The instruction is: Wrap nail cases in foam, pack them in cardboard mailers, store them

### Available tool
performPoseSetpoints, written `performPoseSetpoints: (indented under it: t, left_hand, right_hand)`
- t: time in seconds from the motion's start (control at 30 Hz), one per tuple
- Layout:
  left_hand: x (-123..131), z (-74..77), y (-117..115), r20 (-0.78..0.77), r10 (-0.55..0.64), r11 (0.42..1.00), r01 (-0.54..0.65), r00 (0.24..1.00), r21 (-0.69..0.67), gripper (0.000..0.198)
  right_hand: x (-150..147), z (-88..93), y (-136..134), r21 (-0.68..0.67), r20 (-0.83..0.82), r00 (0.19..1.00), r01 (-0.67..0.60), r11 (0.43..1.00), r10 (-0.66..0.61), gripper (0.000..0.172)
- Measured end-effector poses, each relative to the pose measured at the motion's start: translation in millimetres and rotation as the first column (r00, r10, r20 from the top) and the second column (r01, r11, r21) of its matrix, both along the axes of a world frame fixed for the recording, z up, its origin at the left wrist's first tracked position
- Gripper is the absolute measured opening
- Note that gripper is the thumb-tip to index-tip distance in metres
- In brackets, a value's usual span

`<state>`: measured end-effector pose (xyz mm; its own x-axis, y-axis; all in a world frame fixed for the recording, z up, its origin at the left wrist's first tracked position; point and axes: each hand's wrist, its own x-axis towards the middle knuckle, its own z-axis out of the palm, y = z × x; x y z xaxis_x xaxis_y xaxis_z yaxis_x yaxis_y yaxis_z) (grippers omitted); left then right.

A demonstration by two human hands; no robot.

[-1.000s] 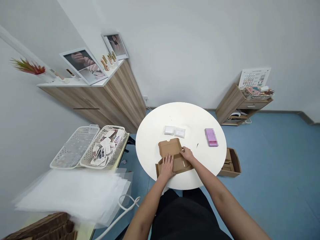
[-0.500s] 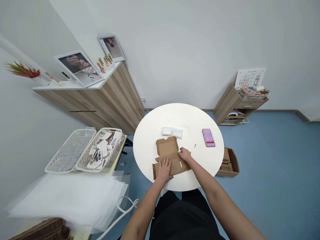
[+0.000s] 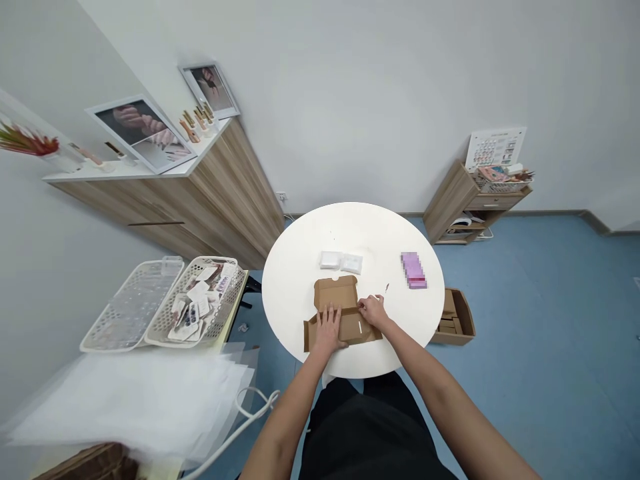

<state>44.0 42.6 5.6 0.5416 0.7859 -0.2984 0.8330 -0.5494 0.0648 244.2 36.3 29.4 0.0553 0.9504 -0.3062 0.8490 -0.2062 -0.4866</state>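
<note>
An unfolded brown cardboard mailer box (image 3: 336,291) lies near the front of the round white table (image 3: 295,250), its lid panel spread away from me. My left hand (image 3: 329,329) rests flat on the box's left part, fingers spread. At the right side, along the fold, my right hand (image 3: 373,310) has its fingertips drawn together on the cardboard edge. Just beyond the box lie two small white packets, a left packet (image 3: 330,260) and a right packet (image 3: 352,264). A purple item (image 3: 413,270), blurred into blocks, lies on the table's right side.
A bin (image 3: 470,327) with folded cardboard boxes stands on the floor at right. At left are a white basket (image 3: 231,303) of cards, a clear-lidded basket (image 3: 131,303) and white sheets (image 3: 135,397). Behind stand a wooden cabinet (image 3: 235,193) and a small shelf (image 3: 447,200).
The lid panel and the fold under my right hand have shifted slightly. My left hand stays flat on the cardboard. The whole view has shifted a little as my head moved.
</note>
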Motion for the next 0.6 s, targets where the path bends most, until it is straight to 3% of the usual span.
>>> performPoseSetpoints:
  t: [0.2, 0.4, 0.6]
  left_hand:
    - [-3.0, -8.0, -13.5, 0.080, -0.032, 0.997, 0.025, 0.996, 0.076, 0.131]
    - [-8.3, -9.3, -28.5, 0.101, -0.022, 0.992, 0.010, 0.995, 0.127, 0.116]
    - [-13.3, -7.9, -37.7, 0.172, -0.008, 0.994, -0.011, 0.985, 0.108, 0.107]
  right_hand:
    - [3.0, 5.9, -35.2, -0.061, -0.007, 0.992, -0.128, 0.990, 0.128, 0.045]
    - [10.4, 6.5, -58.1, -0.158, 0.009, 0.985, -0.167, 0.973, 0.171, 0.093]
    - [9.3, -1.3, -74.6, -0.104, 0.159, 0.974, -0.145, 0.984, 0.161, 0.075]
